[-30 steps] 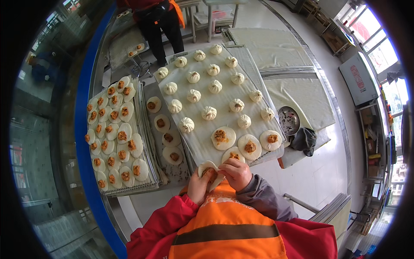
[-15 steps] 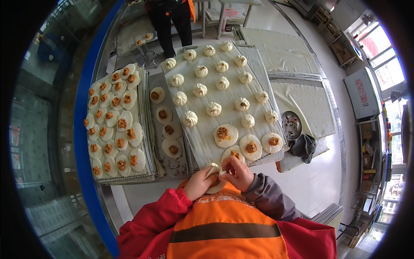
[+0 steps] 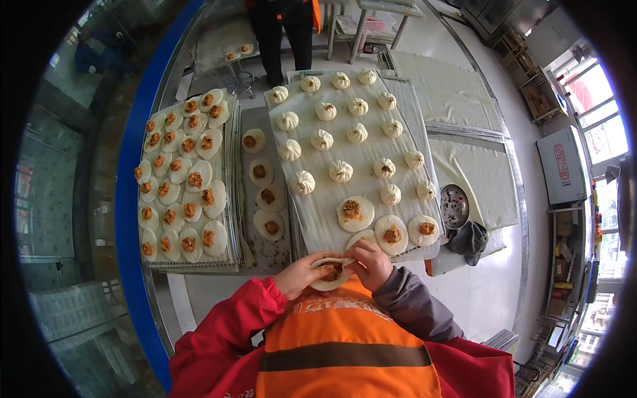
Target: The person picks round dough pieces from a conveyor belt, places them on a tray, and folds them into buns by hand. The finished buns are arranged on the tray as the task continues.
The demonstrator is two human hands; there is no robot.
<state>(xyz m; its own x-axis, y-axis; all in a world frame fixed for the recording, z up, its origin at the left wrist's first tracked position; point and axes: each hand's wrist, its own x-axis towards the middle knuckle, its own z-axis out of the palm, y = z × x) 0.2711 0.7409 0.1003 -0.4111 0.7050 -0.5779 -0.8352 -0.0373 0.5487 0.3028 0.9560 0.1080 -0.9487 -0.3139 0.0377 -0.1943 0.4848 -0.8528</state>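
Between my hands, just in front of the apron, is a round dough wrapper point(image 3: 326, 285) with orange-brown filling in its hollow. My left hand point(image 3: 300, 274) cups it from the left, thumb over the filling. On the other side, my right hand point(image 3: 371, 265) pinches the wrapper's edge with closed fingertips. Past my hands lies a cloth-lined tray point(image 3: 308, 222) bearing several pleated buns point(image 3: 341, 171). At its near end are open filled wrappers point(image 3: 356, 213), one partly hidden behind my right hand.
To the left, a stacked rack point(image 3: 232, 255) carries many filled wrappers point(image 3: 189, 244). More wrappers point(image 3: 269, 225) lie in the gap beside the tray. A metal bowl point(image 3: 454, 205) and a dark cloth point(image 3: 468, 242) are at right. Another person point(image 3: 285, 40) stands beyond the tray.
The wrapper in my hands now faces up more openly, showing its filling. My left hand has shifted slightly, and the whole view has moved so the trays appear further right.
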